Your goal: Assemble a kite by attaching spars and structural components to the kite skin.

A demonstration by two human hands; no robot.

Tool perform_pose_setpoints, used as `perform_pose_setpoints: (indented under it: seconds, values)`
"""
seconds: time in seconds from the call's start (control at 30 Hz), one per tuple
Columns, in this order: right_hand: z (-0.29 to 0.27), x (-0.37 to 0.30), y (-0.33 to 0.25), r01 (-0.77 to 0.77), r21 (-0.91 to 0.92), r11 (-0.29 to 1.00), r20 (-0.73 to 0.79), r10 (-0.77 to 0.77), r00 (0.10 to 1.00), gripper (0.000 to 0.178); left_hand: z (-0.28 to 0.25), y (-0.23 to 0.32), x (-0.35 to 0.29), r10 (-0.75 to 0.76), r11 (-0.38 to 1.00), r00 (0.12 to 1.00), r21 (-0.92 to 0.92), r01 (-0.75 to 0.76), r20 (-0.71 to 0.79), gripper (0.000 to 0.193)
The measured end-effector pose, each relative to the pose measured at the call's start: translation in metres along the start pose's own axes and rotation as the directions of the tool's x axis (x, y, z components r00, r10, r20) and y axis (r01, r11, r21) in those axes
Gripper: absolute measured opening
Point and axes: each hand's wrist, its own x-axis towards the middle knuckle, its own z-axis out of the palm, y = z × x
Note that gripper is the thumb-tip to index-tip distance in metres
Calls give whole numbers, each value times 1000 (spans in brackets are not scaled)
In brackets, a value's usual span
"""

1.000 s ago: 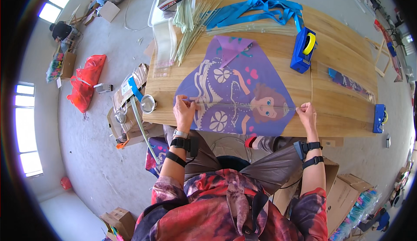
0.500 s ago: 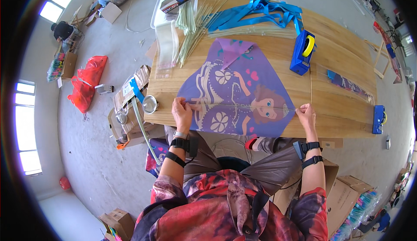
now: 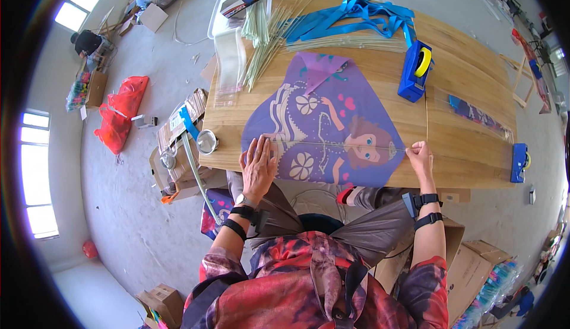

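- Right hand [image 3: 419, 156] is pinching closed on the right tip of the purple kite [image 3: 323, 124], at the end of a thin spar stick [image 3: 332, 144] running across the kite; whether the fingers are gripping the stick, the sail or both, cannot tell.
- Left hand [image 3: 258, 166] is lying flat, fingers spread, palm down on the kite's left corner, pressing it against the wooden table [image 3: 469, 115]; it is gripping nothing.
- The kite is lying flat at the table's near edge, roughly mid-length, printed side up with a cartoon girl figure; its near point is reaching the table edge.
- Blue tape dispenser [image 3: 415, 71] with a yellow roll is standing just beyond the kite's right side, apart from it.
- A bundle of thin sticks [image 3: 267, 44] is fanning out at the far left corner of the table, next to clear plastic sleeves [image 3: 228, 68].
- Blue ribbon strips [image 3: 356, 20] are piling up along the far edge.
- A second blue dispenser [image 3: 519, 161] is sitting at the near right corner.
- A folded printed kite strip [image 3: 478, 115] is lying towards the right end of the table.
- Red bags [image 3: 122, 112] are sitting on the floor to the left, well apart from the table.
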Motion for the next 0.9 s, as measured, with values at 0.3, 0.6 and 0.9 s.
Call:
perform_pose_setpoints:
  seconds: [0.3,0.6,0.9]
  values:
    - [-2,-1,-3,-28,7,1000,3,28,1000,31,-10,30,14,48,999,997,11,-49,63,75]
    - [-5,-6,-9,-22,0,1000,-3,22,1000,31,18,71,30,413,909,880,-160,-384,234,85]
    - [-2,-4,-6,-48,22,999,20,48,999,31,59,147,47,566,809,814,-277,-519,130,88]
